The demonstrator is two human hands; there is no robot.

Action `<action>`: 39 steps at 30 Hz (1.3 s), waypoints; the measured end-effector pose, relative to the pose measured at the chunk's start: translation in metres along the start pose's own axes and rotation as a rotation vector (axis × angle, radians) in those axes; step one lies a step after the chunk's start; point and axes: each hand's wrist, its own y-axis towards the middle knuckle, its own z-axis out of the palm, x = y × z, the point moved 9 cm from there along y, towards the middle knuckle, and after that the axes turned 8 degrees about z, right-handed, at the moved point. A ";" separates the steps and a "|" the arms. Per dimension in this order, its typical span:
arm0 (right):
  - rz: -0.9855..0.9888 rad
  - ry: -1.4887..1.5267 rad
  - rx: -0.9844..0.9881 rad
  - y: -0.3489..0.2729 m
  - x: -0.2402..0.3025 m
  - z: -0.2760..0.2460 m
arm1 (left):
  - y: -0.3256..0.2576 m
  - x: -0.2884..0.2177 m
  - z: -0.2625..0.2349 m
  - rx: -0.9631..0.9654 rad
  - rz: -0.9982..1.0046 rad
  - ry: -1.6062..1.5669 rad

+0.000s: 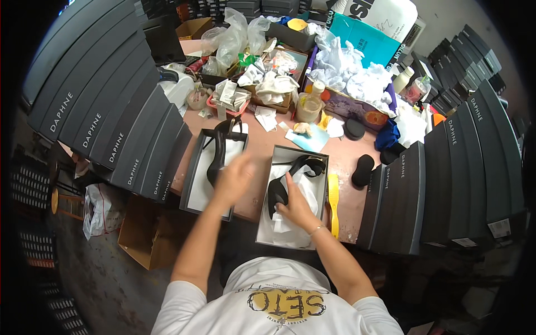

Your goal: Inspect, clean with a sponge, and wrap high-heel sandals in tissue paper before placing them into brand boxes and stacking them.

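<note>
In front of me stands an open shoe box with white tissue paper in it. A black strappy high-heeled shoe lies along its left side, partly on the paper. My right hand reaches into the box and grips this shoe, thumb and fingers on its side. To the left is a grey-rimmed, white-lined box lid. Another black strappy shoe lies in it, its straps past the far edge. Over the lid's right side, my left hand is smeared by motion, its fingers unclear.
Stacked dark shoe boxes flank the table at left and right. A yellow brush-like tool lies right of the box. Behind are a liquid bottle, a pink basket and a carton of crumpled white paper. A brown carton stands on the floor.
</note>
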 end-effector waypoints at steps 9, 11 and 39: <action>0.021 0.538 -0.104 -0.027 0.020 -0.036 | -0.047 -0.011 0.101 0.263 -0.510 -1.013; -0.039 0.416 -0.048 -0.035 0.035 -0.034 | -0.049 -0.007 0.120 0.380 -0.531 -1.117; -0.129 0.045 -0.258 -0.024 0.024 -0.071 | -0.059 -0.027 0.091 0.403 -0.637 -2.122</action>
